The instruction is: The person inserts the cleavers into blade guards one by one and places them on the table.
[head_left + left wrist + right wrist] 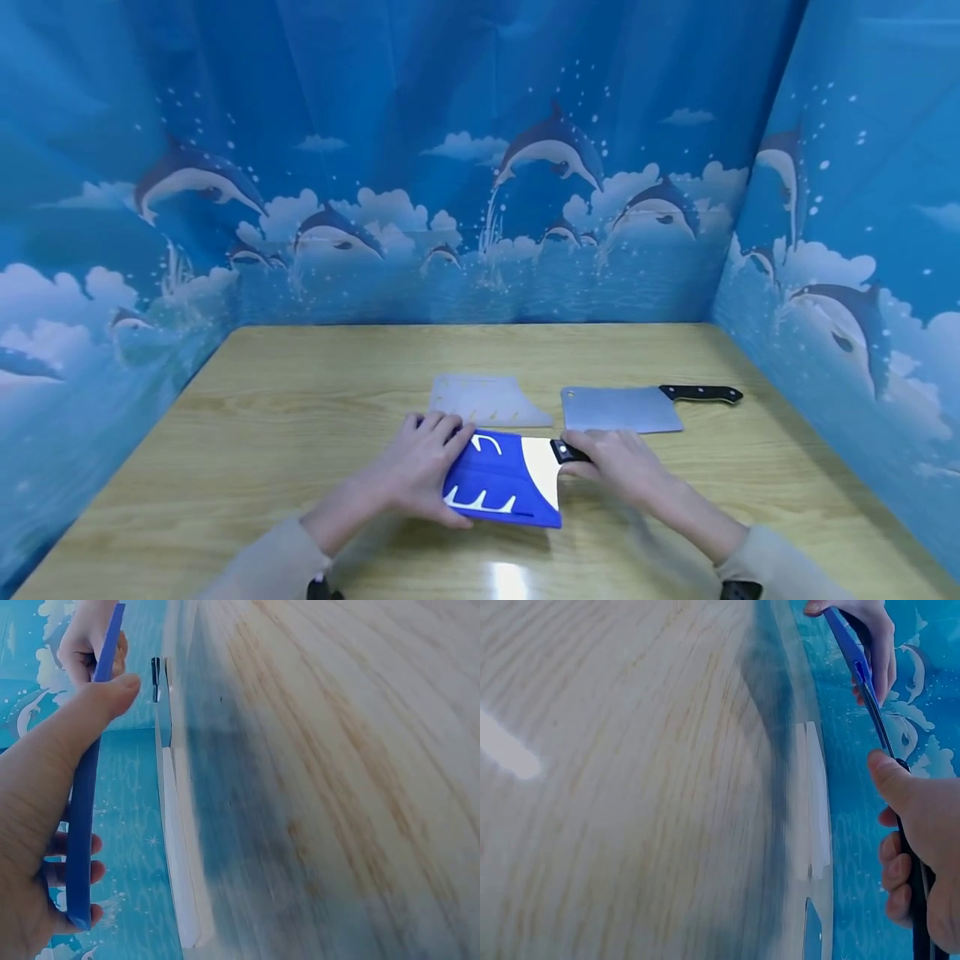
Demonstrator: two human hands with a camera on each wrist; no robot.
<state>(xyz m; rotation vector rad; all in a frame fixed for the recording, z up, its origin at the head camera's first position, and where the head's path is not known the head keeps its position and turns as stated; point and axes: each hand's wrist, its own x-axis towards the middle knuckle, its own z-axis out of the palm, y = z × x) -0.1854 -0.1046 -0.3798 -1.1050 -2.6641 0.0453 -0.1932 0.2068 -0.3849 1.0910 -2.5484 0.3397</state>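
Note:
My left hand [426, 465] grips the left end of a blue blade cover [498, 477], thumb on the near side and fingers over the far edge. The cover sits over the blade of a knife, whose bright bare strip [540, 468] shows at the right and through the cover's slots. My right hand [621, 463] holds the black handle [567, 452], most of it hidden in the grasp. In the left wrist view the cover [79, 855] is seen edge-on, between thumb and fingers. Fingers wrap the handle [917, 922] in the right wrist view. Knife and cover are held above the table.
Beyond the hands, a translucent white blade cover [487, 402] lies on the wooden table [300, 375]. To its right rests a cleaver [618, 410] with a black riveted handle [701, 393]. A blue dolphin-print curtain [420, 167] stands behind and at both sides.

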